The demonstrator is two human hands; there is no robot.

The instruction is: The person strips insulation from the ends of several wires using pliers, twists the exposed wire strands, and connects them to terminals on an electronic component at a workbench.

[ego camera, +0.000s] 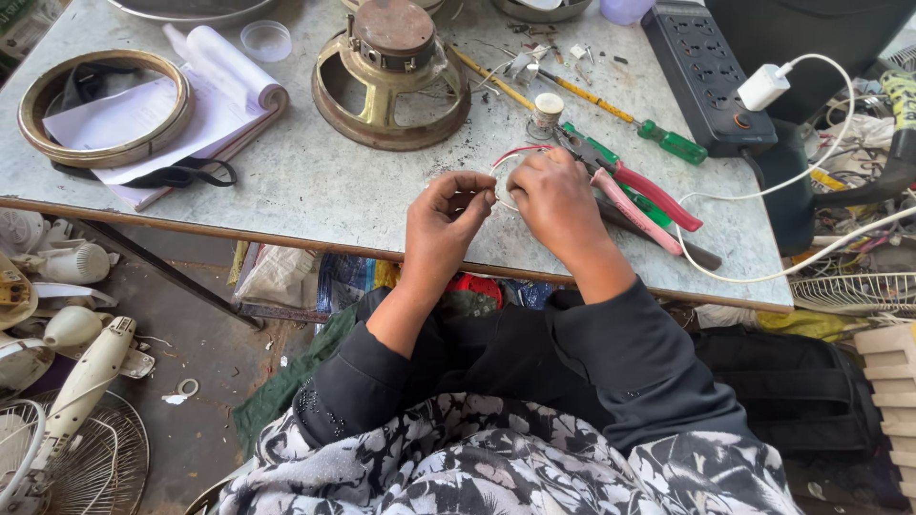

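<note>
From the head camera, looking down, both hands meet over the near edge of the worktop (315,191). The left hand (448,215) has its fingers curled and its fingertips pinched on a thin wire (510,153), which loops in red and white between the two hands. The right hand (553,195) closes on the other side of the same loop, knuckles up, so the wire is stretched between them, probably to keep it taut and steady for fine work. How the wire ends is hidden under the fingers.

Just beyond the right hand lie pink-handled pliers (649,195), their handles pointing away to the right, close enough to pick up without reaching. Beyond them lie a green-handled screwdriver (668,143) and a small spool (548,110), upright. Further ahead of the left hand stands a rusty speaker frame (391,76), magnet upward. Far to the left of the hands, a metal ring (105,105) lies over loose papers (191,105). Off to the right, a black power strip (706,76) carries a white charger (763,86), whose cable trails over the worktop's edge.

The worktop is pale, mottled and scuffed, strewn with small scraps and dust. Below it on the left, the floor is crowded with fan parts (67,420), including a wire fan guard; to the right, cables and a white grille are piled up.
</note>
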